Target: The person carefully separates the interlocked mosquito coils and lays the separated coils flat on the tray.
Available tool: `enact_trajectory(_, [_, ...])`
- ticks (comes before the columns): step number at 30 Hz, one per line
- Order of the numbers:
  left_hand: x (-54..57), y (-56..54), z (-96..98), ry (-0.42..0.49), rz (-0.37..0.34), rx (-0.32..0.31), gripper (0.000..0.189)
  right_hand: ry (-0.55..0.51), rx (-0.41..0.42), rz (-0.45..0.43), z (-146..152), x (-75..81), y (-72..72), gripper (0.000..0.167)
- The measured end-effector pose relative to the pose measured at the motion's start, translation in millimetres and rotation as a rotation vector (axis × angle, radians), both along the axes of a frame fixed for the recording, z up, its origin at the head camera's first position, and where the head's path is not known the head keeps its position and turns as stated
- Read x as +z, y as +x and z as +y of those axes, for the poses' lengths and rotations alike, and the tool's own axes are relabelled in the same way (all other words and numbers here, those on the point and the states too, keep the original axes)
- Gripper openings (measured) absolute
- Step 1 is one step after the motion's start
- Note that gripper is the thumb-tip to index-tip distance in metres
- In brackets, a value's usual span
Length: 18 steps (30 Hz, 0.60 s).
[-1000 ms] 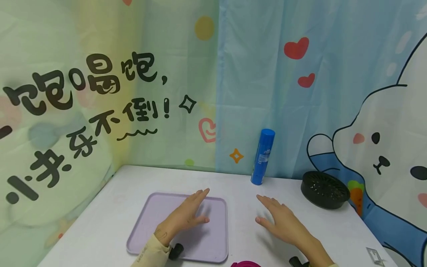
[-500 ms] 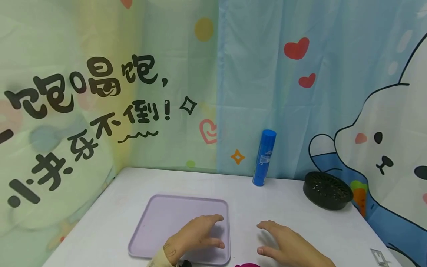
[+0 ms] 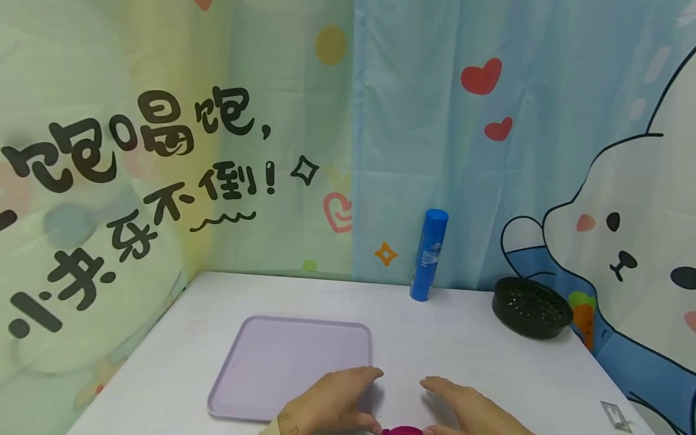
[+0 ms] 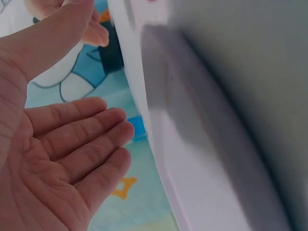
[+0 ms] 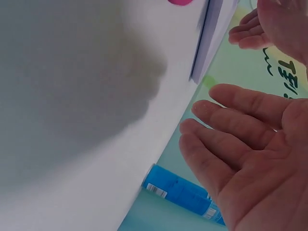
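At the bottom edge of the head view is a magenta object (image 3: 402, 431), mostly cut off, so its kind cannot be told. My left hand (image 3: 337, 399) is on its left, over the near right corner of a lilac tray (image 3: 288, 368). On the other side is my right hand (image 3: 470, 408), above the white table. Both hands have their fingers extended, as the left wrist view of the left palm (image 4: 62, 159) and the right wrist view of the right palm (image 5: 250, 149) show. Neither holds anything. Whether the thumbs touch the magenta object is unclear.
A blue cylindrical can (image 3: 428, 257) stands upright at the table's back edge. Toward the back right lies a round black slotted dish (image 3: 531, 308). A small clear flat piece (image 3: 616, 417) is near the right edge. Printed curtains (image 3: 408, 121) hang behind the white table (image 3: 462, 338).
Both hands have come back toward the near edge, lower in the head view and closer to the magenta object. The left hand has also shifted right across the tray. The can and dish stay put.
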<state>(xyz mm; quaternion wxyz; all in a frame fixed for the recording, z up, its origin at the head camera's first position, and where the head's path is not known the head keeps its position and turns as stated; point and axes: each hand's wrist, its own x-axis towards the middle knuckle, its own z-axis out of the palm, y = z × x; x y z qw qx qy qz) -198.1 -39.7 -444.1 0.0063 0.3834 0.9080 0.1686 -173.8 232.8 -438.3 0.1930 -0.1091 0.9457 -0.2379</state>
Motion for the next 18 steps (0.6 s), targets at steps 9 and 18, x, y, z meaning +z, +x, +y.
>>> enact_trajectory(9, [-9.1, 10.0, 21.0, -0.133, -0.053, -0.040, 0.051, 0.074, 0.100, -0.007, 3.8, -9.9, 10.0, 0.090])
enact_trajectory(18, [-20.7, 8.9, 32.2, -0.198, -0.001, -0.220, 0.031, 0.100, 0.172, -0.030, 5.7, -28.9, 9.2, 0.081])
